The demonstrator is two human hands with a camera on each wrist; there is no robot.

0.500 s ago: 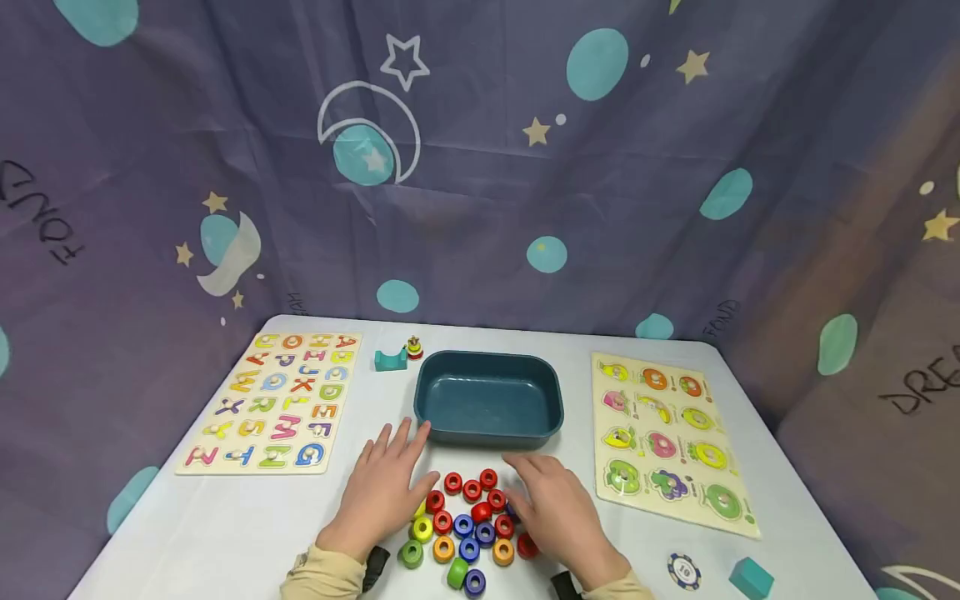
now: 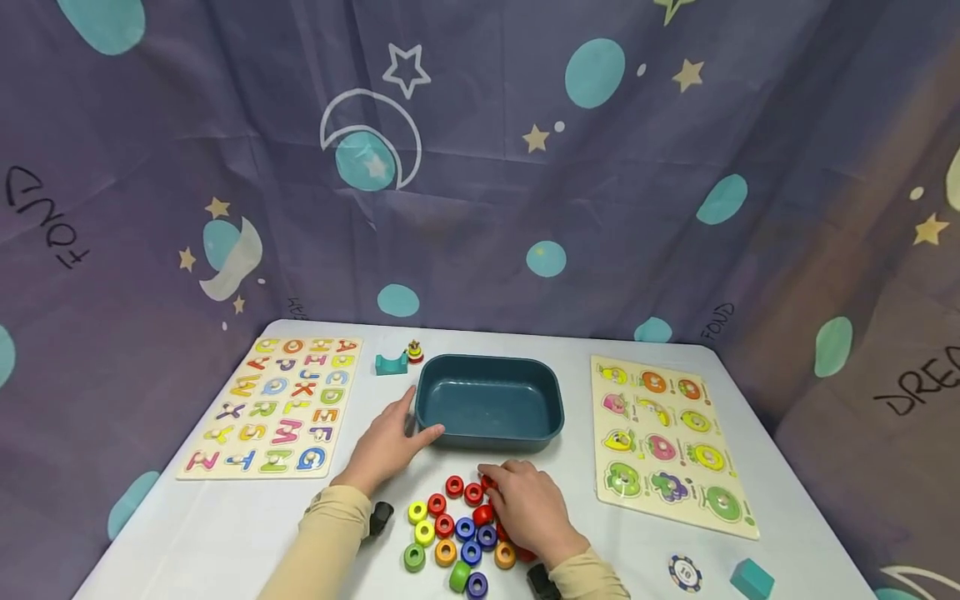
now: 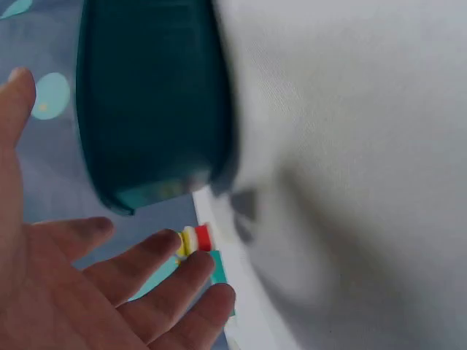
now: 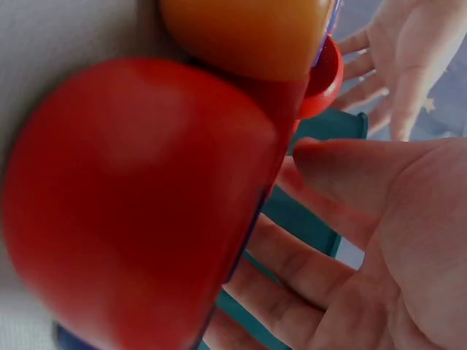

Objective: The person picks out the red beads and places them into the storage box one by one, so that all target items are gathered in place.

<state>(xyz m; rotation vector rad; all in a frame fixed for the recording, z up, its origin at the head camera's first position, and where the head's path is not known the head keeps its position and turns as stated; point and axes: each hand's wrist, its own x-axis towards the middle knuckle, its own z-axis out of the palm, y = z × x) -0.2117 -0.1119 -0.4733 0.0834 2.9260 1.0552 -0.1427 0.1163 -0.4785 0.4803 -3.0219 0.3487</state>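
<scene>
Several ring-shaped beads in red, yellow, green, orange and blue lie loosely on the white table, such as a blue bead (image 2: 465, 529) and a yellow bead (image 2: 424, 533). Behind them stands a dark teal rectangular tub (image 2: 487, 439). My left hand (image 2: 386, 446) is at the tub's left front corner, fingers and thumb spread; the left wrist view shows nothing in its palm. Over the right side of the beads is my right hand (image 2: 531, 507), partly covering red ones. Its fingers look relaxed in the right wrist view, near a large, close red bead (image 4: 139, 204).
A letter puzzle board (image 2: 270, 408) lies on the left, a fruit puzzle board (image 2: 671, 446) on the right. Behind the tub's left side are a teal arched block (image 2: 391, 365) and a small stacked toy (image 2: 415, 352). A poker chip (image 2: 685, 573) and teal block (image 2: 752, 578) lie front right.
My left hand has moved forward from beside the beads to the tub's left front corner. The right hand has shifted left, over the red beads. The view has tilted slightly.
</scene>
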